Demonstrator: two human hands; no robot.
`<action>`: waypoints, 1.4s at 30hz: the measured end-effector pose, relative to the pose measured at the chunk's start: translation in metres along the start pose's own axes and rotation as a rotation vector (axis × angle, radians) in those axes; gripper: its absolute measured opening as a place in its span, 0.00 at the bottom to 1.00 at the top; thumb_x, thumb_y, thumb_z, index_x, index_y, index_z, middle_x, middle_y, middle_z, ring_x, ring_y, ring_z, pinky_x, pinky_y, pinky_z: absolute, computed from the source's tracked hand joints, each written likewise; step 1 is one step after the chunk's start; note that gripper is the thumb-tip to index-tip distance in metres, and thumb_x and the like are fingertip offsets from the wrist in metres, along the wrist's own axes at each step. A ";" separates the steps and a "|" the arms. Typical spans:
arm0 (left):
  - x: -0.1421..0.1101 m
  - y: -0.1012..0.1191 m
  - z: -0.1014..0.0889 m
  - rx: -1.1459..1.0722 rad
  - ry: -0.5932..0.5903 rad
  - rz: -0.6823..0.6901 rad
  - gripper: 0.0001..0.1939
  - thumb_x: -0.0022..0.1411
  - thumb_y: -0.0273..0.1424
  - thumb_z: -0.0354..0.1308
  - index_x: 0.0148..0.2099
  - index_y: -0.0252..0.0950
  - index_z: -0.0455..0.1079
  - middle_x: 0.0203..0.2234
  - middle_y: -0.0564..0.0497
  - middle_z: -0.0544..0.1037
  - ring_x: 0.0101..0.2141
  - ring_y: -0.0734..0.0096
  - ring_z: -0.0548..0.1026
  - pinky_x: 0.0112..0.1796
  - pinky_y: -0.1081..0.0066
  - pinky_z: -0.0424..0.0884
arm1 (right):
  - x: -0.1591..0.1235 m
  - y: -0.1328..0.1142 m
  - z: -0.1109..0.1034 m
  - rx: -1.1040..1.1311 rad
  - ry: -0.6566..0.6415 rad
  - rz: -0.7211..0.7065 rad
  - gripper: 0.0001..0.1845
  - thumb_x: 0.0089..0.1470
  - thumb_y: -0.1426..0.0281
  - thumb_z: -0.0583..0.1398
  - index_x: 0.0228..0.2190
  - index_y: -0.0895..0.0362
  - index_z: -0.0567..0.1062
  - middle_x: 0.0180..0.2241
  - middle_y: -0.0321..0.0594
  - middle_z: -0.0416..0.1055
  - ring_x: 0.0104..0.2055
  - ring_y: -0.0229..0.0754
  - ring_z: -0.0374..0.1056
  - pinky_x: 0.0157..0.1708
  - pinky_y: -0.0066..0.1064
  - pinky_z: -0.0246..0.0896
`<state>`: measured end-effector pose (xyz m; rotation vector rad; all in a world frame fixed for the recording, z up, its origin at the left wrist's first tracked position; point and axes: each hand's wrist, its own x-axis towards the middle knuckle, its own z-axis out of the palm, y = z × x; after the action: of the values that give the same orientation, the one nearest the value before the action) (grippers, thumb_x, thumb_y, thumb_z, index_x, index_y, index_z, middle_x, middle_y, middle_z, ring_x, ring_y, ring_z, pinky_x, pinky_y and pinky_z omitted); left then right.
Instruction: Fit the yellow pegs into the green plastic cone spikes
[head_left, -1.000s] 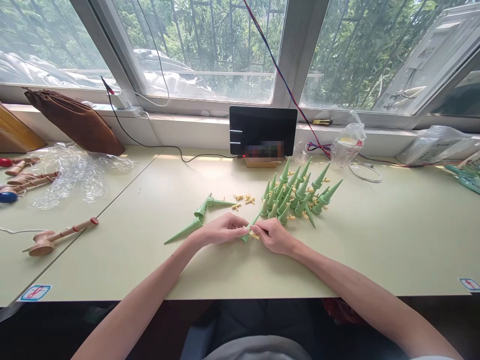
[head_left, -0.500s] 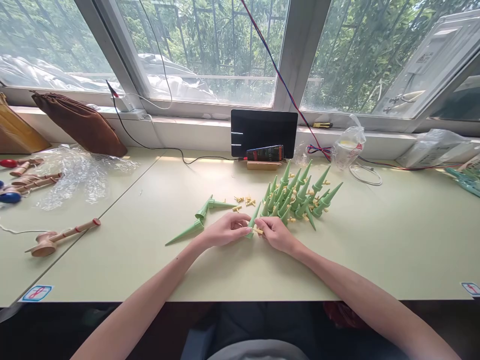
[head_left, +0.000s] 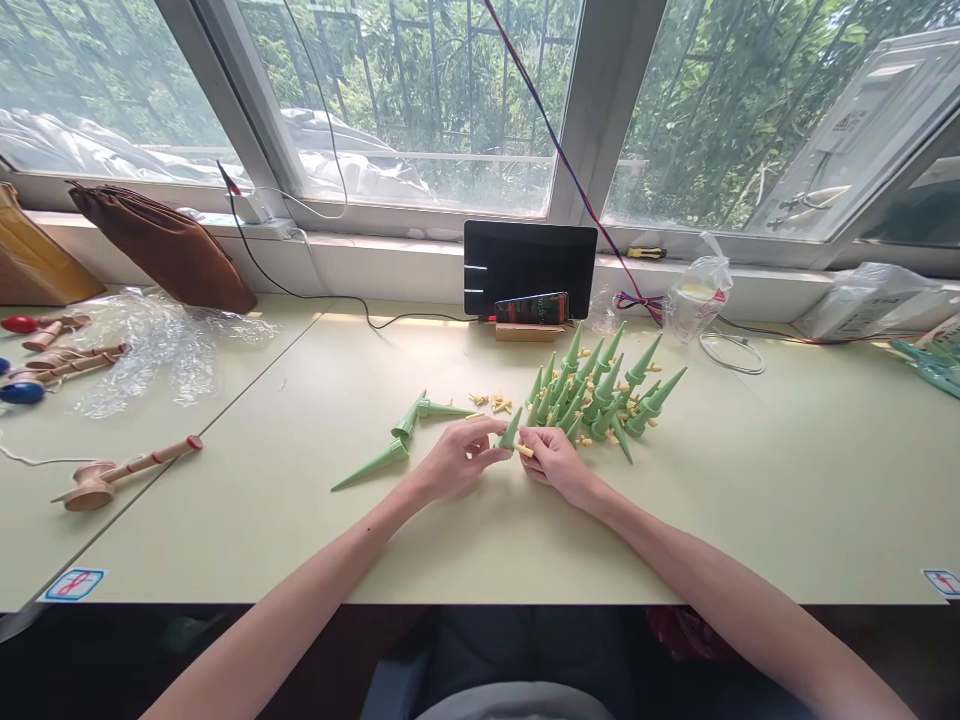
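Note:
My left hand pinches a green watering spike whose pointed end is up. My right hand grips a small yellow valve between thumb and fingers, close beside the spike's lower part. Whether the valve is seated in the spike I cannot tell. Just beyond my right hand stands a cluster of green spikes, many with yellow valves on their sides. Several loose yellow valves lie behind my left hand. Three more green spikes lie to the left of it.
A tablet leans at the back, with a phone before it. To the left lie a wooden kendama, crumpled clear plastic and a brown pouch. A bagged cup and a white cable sit back right.
Both hands have shifted slightly right. The spike in my left hand now tilts more to the right, and the yellow valve in my right hand has moved a little up and right.

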<state>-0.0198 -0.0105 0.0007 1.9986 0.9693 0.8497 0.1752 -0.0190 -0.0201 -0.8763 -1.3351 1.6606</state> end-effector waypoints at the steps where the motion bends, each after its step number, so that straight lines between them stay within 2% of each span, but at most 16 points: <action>1: 0.000 0.000 0.000 0.003 -0.004 0.003 0.13 0.63 0.36 0.59 0.48 0.38 0.75 0.30 0.52 0.70 0.25 0.77 0.64 0.29 0.76 0.65 | 0.000 -0.001 0.000 -0.002 0.002 0.000 0.26 0.58 0.50 0.59 0.21 0.56 0.60 0.17 0.26 0.47 0.16 0.28 0.38 0.15 0.25 0.31; 6: 0.000 0.004 -0.005 -0.060 -0.092 -0.039 0.16 0.65 0.36 0.57 0.53 0.38 0.73 0.37 0.49 0.75 0.25 0.78 0.70 0.30 0.75 0.70 | -0.001 -0.004 0.001 -0.001 0.003 -0.005 0.26 0.58 0.50 0.59 0.21 0.56 0.60 0.16 0.26 0.47 0.16 0.28 0.39 0.15 0.24 0.32; 10: 0.000 0.007 -0.007 -0.149 -0.193 -0.058 0.19 0.67 0.38 0.53 0.57 0.37 0.69 0.39 0.48 0.75 0.24 0.78 0.72 0.28 0.75 0.70 | 0.000 -0.003 0.001 0.032 0.012 -0.018 0.26 0.58 0.51 0.59 0.21 0.56 0.60 0.16 0.25 0.46 0.16 0.28 0.40 0.14 0.24 0.32; 14: -0.001 0.006 -0.005 -0.234 -0.171 -0.088 0.20 0.67 0.39 0.54 0.56 0.35 0.68 0.41 0.45 0.75 0.23 0.79 0.70 0.24 0.76 0.68 | 0.001 -0.001 -0.001 0.058 0.015 -0.014 0.26 0.58 0.51 0.59 0.20 0.56 0.60 0.16 0.25 0.46 0.16 0.28 0.40 0.14 0.23 0.32; 21: -0.002 0.005 -0.001 -0.329 -0.153 -0.123 0.22 0.65 0.42 0.56 0.56 0.37 0.59 0.26 0.55 0.70 0.19 0.79 0.61 0.22 0.76 0.61 | 0.002 0.001 -0.002 0.072 0.016 -0.009 0.28 0.58 0.50 0.59 0.19 0.56 0.61 0.15 0.25 0.45 0.15 0.28 0.39 0.13 0.23 0.32; 26: -0.002 0.005 -0.003 -0.399 -0.172 -0.134 0.23 0.64 0.42 0.57 0.56 0.37 0.59 0.25 0.56 0.68 0.20 0.80 0.58 0.22 0.77 0.57 | 0.002 0.001 -0.002 0.043 0.003 0.012 0.28 0.57 0.50 0.60 0.19 0.56 0.61 0.14 0.24 0.44 0.15 0.28 0.38 0.14 0.24 0.32; 30: -0.001 0.007 -0.007 -0.480 -0.227 -0.190 0.21 0.63 0.41 0.59 0.53 0.36 0.62 0.27 0.52 0.73 0.20 0.82 0.56 0.21 0.77 0.54 | 0.000 -0.001 -0.001 0.008 -0.026 0.012 0.27 0.58 0.50 0.59 0.20 0.56 0.62 0.15 0.25 0.46 0.16 0.28 0.37 0.15 0.25 0.31; 34: 0.000 0.012 -0.012 -0.519 -0.274 -0.295 0.21 0.61 0.42 0.61 0.50 0.35 0.65 0.24 0.51 0.75 0.19 0.81 0.59 0.21 0.77 0.52 | -0.002 -0.002 0.000 -0.031 -0.072 -0.013 0.26 0.60 0.52 0.57 0.20 0.56 0.60 0.16 0.26 0.47 0.16 0.29 0.38 0.16 0.26 0.33; 39: 0.000 0.015 -0.016 -0.538 -0.283 -0.372 0.23 0.57 0.43 0.64 0.49 0.33 0.68 0.19 0.53 0.71 0.20 0.75 0.68 0.21 0.76 0.53 | -0.005 -0.004 0.001 -0.085 -0.088 -0.018 0.26 0.61 0.53 0.57 0.19 0.56 0.60 0.16 0.26 0.47 0.17 0.29 0.38 0.16 0.27 0.34; 42: 0.000 0.013 -0.017 -0.547 -0.302 -0.420 0.23 0.57 0.42 0.64 0.48 0.33 0.68 0.17 0.55 0.69 0.21 0.74 0.68 0.20 0.77 0.51 | -0.005 -0.003 0.002 -0.134 -0.099 -0.025 0.26 0.61 0.53 0.56 0.20 0.56 0.60 0.16 0.27 0.48 0.17 0.30 0.40 0.17 0.27 0.36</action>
<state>-0.0295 -0.0106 0.0197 1.3410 0.8271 0.4896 0.1767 -0.0243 -0.0163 -0.8603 -1.5334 1.6283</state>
